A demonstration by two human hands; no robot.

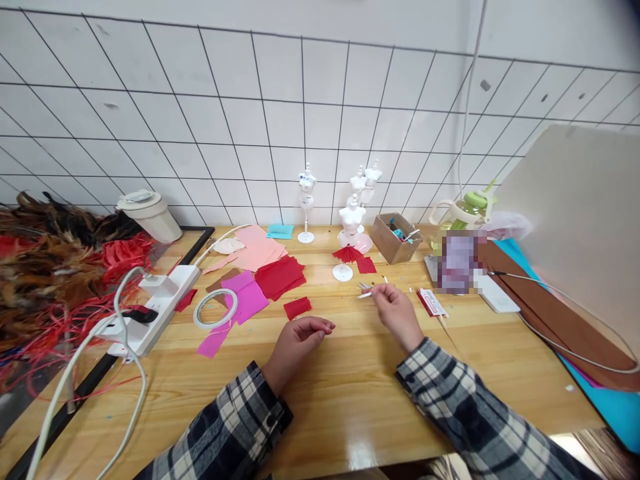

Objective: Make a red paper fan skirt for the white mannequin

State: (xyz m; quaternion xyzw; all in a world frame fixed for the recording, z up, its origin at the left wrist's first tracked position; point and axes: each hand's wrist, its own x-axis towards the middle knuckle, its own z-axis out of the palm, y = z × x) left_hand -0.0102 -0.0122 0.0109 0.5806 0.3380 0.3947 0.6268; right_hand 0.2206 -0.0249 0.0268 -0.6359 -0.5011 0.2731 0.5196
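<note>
My right hand (395, 312) pinches near a small white strip (366, 295) that sticks out to the left of its fingertips. My left hand (299, 339) hovers over the table with thumb and fingers pressed together; whatever is between them is too small to make out. Just beyond it lies a small red paper piece (297, 307). A pleated red paper fan shape (347, 255) is on a small white stand (343, 272) ahead, beside a red paper square (367, 265). Farther left are a red paper stack (280, 278), magenta paper (250, 300) and a roll of white tape (199, 316).
White mini mannequins (352, 217) stand at the back by a wooden box (397, 240). On the left are a power strip (160, 310) with cables, feathers (30, 247) and a white cup (153, 217). A white power bank (500, 298) and brown sheets (560, 307) lie right.
</note>
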